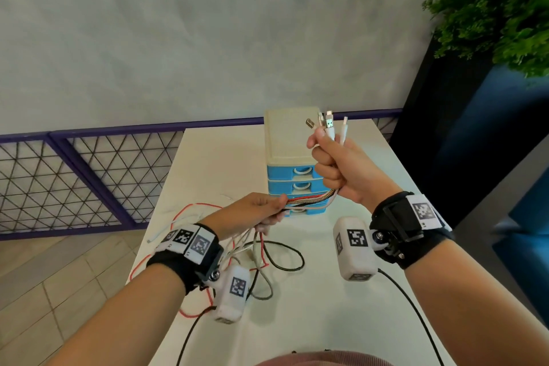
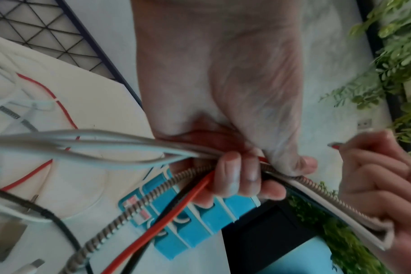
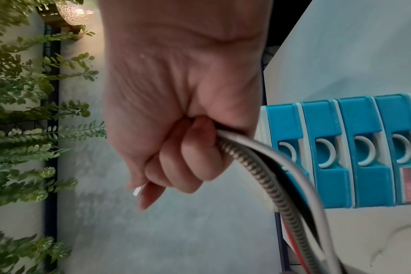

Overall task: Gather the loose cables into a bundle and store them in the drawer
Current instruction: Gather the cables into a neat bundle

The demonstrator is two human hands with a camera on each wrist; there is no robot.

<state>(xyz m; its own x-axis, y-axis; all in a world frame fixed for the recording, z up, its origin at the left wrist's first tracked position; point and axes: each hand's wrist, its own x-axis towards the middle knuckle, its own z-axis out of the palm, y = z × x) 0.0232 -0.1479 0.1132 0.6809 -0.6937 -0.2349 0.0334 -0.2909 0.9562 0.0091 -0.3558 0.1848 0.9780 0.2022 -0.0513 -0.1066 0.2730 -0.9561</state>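
**Cables held at two points above the table**

Cables (image 1: pixel 309 202) run as one bunch between both hands, raised above the white table (image 1: pixel 326 291). The bunch contains a metal-braided cable (image 2: pixel 134 205), a red cable (image 2: pixel 176 207), a black cable and several white or grey cables.

Right hand (image 1: pixel 341 169): closed in a fist around the upper end of the bunch, all fingers wrapped tight. The connector ends (image 1: pixel 328 125) stand up out of the top of the fist; several USB-type plugs are visible. The bunch leaves the bottom of the fist and bends toward the left hand.

Left hand (image 1: pixel 255 211): lower and nearer the table. Thumb and curled fingers (image 2: pixel 232 172) pinch the bunch together a short way along from the right hand. Beyond this grip the cables separate and hang down.

The loose lengths lie in open loops on the table under and around the left wrist.

Drawer unit (image 1: pixel 292 157): small, cream top, blue drawer fronts with white handles, standing upright on the table directly behind the hands. The visible drawers (image 3: pixel 361 152) are closed.

A green plant (image 1: pixel 499 9) stands in a dark planter right of the table.
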